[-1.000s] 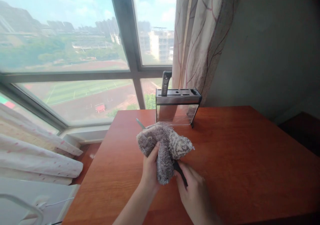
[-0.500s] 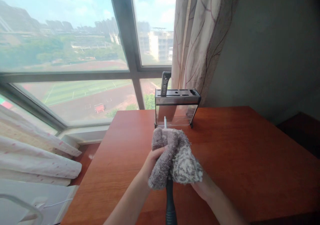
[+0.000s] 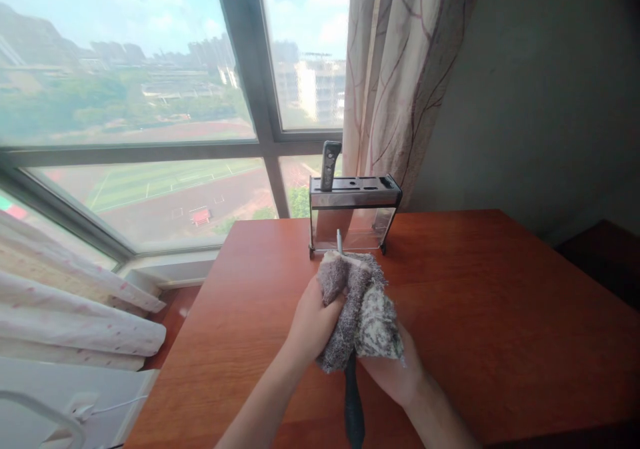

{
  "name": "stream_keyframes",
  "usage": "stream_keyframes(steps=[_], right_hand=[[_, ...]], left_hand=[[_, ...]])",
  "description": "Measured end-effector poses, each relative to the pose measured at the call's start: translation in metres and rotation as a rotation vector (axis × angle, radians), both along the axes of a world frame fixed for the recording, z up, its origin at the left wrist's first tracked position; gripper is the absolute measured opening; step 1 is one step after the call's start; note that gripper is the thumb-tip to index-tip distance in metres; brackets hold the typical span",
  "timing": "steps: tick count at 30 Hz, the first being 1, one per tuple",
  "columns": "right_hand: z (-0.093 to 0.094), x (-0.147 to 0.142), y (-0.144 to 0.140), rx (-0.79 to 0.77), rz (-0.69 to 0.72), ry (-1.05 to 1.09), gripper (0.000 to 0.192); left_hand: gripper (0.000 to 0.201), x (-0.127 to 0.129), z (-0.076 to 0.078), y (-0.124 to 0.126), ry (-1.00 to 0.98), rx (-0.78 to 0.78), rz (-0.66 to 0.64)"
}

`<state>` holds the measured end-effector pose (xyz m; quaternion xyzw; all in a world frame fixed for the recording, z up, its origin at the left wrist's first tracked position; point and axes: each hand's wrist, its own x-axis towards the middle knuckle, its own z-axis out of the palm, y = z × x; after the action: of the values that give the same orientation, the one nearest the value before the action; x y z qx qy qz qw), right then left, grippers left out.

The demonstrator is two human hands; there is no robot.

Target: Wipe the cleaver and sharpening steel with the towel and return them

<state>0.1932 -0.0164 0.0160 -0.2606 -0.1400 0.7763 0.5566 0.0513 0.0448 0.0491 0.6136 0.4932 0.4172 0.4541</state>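
My left hand (image 3: 314, 322) is closed on a fuzzy grey cloth (image 3: 345, 329), its thumb pressed over the folds. The cloth wraps around a slim metal rod (image 3: 339, 241) that looks like a honing steel; its tip sticks out at the far end. Toward me, the black handle (image 3: 354, 402) hangs out of the cloth. My right hand (image 3: 400, 377) cups the cloth's lighter, mottled side from below and the right, with its fingers mostly hidden behind it. Just beyond stands a clear-sided knife block (image 3: 355, 199) holding one black-handled knife (image 3: 329, 166).
The reddish-brown wooden table (image 3: 475, 316) spreads beneath my hands. A window (image 3: 140, 89) is on the left and ahead, with a patterned curtain (image 3: 395, 69) behind the knife block. Another curtain (image 3: 75, 316) hangs at the lower left, above a white surface with a cable.
The cloth and rod have shifted slightly right. My left hand has moved up and shows more of its back and thumb; the right hand shows more beneath the cloth. The knife block stays put.
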Motion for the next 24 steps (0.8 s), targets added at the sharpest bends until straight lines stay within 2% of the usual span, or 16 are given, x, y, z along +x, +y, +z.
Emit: stream_keyframes(steps=[4,6,9,13,16,18,20,22,24], right_hand=[[0.005,0.003,0.001,0.031,0.043,-0.019,0.038],[0.005,0.002,0.003,0.011,0.047,-0.015,0.040],[0.004,-0.003,0.007,-0.048,0.024,-0.044,0.032],[0.006,-0.009,0.010,-0.083,-0.028,-0.133,0.030],[0.010,-0.007,0.009,-0.062,-0.045,-0.233,0.037],[0.013,-0.004,0.008,-0.045,-0.050,-0.282,0.042],[0.015,0.000,0.007,-0.034,-0.025,-0.316,0.041],[0.018,0.002,0.006,-0.018,0.031,-0.333,0.039],[0.020,0.003,0.007,0.001,0.103,-0.322,0.040]], left_hand=[[0.029,-0.001,0.009,0.000,0.310,0.176,0.008],[0.027,0.002,0.012,-0.003,0.376,0.186,-0.031],[0.025,0.008,0.014,-0.008,0.379,0.179,-0.070],[0.027,0.008,0.013,-0.008,0.141,0.091,-0.156],[0.045,-0.003,0.016,-0.001,-0.188,-0.191,-0.317],[0.052,-0.012,0.019,0.007,-0.380,-0.368,-0.365],[0.047,-0.019,0.022,0.016,-0.465,-0.419,-0.285],[0.040,-0.021,0.023,0.026,-0.460,-0.393,-0.181],[0.036,-0.020,0.023,0.035,-0.430,-0.375,-0.153]])
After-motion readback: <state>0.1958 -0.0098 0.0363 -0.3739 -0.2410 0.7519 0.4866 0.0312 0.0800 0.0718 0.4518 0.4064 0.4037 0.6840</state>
